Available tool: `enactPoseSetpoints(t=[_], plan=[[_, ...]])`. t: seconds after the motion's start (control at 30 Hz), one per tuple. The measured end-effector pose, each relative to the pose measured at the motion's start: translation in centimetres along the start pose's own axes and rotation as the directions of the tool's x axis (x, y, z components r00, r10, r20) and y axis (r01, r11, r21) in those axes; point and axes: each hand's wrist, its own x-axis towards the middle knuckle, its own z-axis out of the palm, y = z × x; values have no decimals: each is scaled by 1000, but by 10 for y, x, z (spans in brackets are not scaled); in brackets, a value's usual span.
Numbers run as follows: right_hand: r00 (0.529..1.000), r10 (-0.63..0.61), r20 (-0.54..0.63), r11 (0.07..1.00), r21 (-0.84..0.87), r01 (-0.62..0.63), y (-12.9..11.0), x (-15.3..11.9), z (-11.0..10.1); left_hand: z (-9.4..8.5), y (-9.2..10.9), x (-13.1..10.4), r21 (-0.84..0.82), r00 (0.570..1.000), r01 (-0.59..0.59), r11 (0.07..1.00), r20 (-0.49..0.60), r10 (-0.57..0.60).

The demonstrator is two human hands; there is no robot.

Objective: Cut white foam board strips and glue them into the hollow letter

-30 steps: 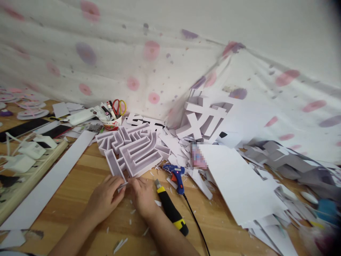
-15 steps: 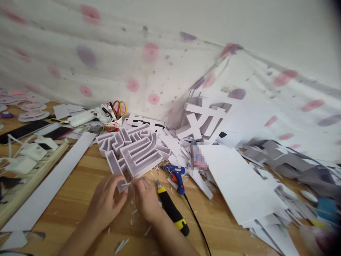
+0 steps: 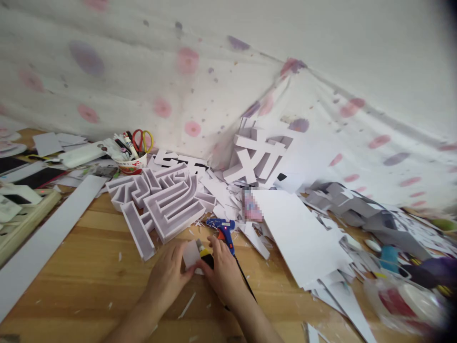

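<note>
My left hand [image 3: 170, 267] pinches a small white piece of board [image 3: 191, 255] between thumb and fingers. Close beside it, my right hand [image 3: 226, 269] has its thumb and fingers around a black and yellow utility knife [image 3: 206, 256]. The knife's front end points away from me, and most of its handle is hidden under the hand. Just beyond lies a blue glue gun [image 3: 224, 227] with an orange trigger and a small red light. A white hollow character of raised strips [image 3: 178, 227] lies ahead of my left hand.
A pen cup [image 3: 131, 165] with scissors stands at the back left. One finished-looking white character [image 3: 246, 166] leans against the covered wall. A large white sheet [image 3: 293, 238] and scraps lie right; a long white strip [image 3: 57, 243] and a power strip [image 3: 28, 224] lie left.
Both hands have moved off the hollow character's lower left corner, toward me and to the right. My right hand has come onto the utility knife. The view has turned right.
</note>
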Motion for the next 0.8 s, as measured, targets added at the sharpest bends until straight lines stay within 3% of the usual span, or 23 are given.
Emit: enactPoseSetpoints(t=[0.17, 0.3, 0.47, 0.6, 0.7, 0.8], plan=[[993, 76, 86, 986, -151, -63, 15, -24, 8, 3, -9, -1, 16, 999, 26, 1000, -21, -26], [995, 102, -17, 990, -97, -103, 23, -29, 10, 6, -9, -3, -14, 998, 69, 998, -5, -69], [991, 22, -131, 999, -30, -26, 31, -25, 1, 19, 4, 12, -8, 980, 142, 990, 141, -139], [999, 29, -21, 995, -95, -31, 24, -13, -6, 34, 6, 20, 38, 969, 186, 982, 159, -190], [984, 119, 135, 980, -176, -95, 11, -2, -9, 38, 0, 14, -36, 981, 158, 987, 121, -153], [962, 108, 252, 972, -229, -49, 2, 7, -8, 38, -6, 8, -123, 984, 146, 982, 121, -131]])
